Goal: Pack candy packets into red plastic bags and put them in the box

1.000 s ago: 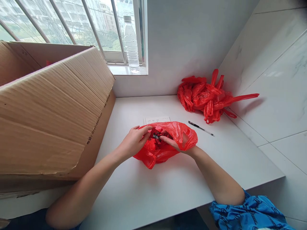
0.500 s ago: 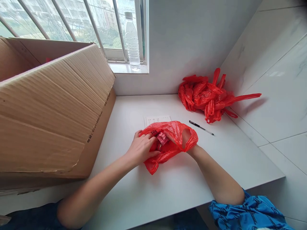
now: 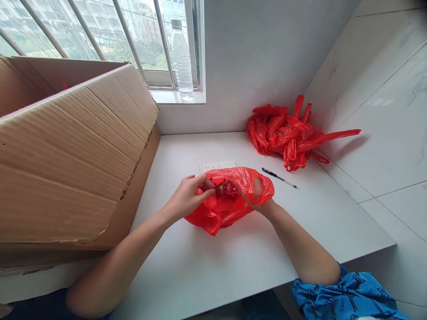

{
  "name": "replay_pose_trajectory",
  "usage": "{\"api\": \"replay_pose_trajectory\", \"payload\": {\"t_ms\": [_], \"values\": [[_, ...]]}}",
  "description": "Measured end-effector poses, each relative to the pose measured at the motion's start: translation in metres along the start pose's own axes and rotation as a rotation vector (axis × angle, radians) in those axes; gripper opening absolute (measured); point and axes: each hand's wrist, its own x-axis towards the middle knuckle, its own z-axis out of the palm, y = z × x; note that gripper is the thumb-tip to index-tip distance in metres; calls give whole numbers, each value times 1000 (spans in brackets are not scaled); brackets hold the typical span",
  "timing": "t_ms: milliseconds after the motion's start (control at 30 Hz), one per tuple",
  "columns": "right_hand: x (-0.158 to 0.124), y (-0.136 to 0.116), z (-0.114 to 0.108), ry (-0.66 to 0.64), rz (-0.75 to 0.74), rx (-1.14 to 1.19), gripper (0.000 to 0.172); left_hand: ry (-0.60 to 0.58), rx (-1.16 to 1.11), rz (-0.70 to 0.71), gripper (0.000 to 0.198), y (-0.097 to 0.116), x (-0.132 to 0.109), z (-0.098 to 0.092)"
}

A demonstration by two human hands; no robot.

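Nearest to me, both bare forearms reached in over the white counter [image 3: 233,266], and the two hands met at one red bag [image 3: 216,213] lying near its middle. My left hand [image 3: 187,198] was closed on the bag's near left edge, thumb and fingertips [image 3: 208,192] pinching the film and pulling the mouth open. My right hand [image 3: 255,195] sat inside the opposite side of the mouth, mostly covered by the red plastic, with skin showing through a handle hole; it held that side up, though I could not tell how its fingers were curled. Between the two hands, just beyond the left fingertips, lay a small red packet [image 3: 227,189] with dark print, inside the bag's mouth; whether either hand touched it I could not tell.

I counted one bag in hand, one packet visible in it, one pen, one sheet, one box, one bottle, and one heap of further bags too tangled to count.

That bag was thin, glossy, translucent and crumpled, its bottom bunched toward me.

Just behind it a white sheet [image 3: 216,166] lay flat, partly covered by the bag. A black pen [image 3: 278,178] lay to the right of that, apart from the bag. A big cardboard box [image 3: 73,151] stood along the left edge, its flap leaning over the counter. Farther back right, the heap of red bags [image 3: 287,133] rested against the tiled wall. A clear bottle [image 3: 182,60] stood upright on the window sill.
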Motion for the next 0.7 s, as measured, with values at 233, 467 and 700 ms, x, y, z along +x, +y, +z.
{"api": "replay_pose_trajectory", "payload": {"t_ms": [233, 467, 700], "values": [[-11, -12, -1, -79, -82, -70, 21, -40, -137, 7, 23, 3, 0, -3], [-10, 3, 2, -33, -53, -36, 16, 131, 283, 219, 24, 7, -3, 4], [-10, -2, 1, -122, -65, -23, 16, 122, 178, 196, 20, 1, -2, 2]]}}
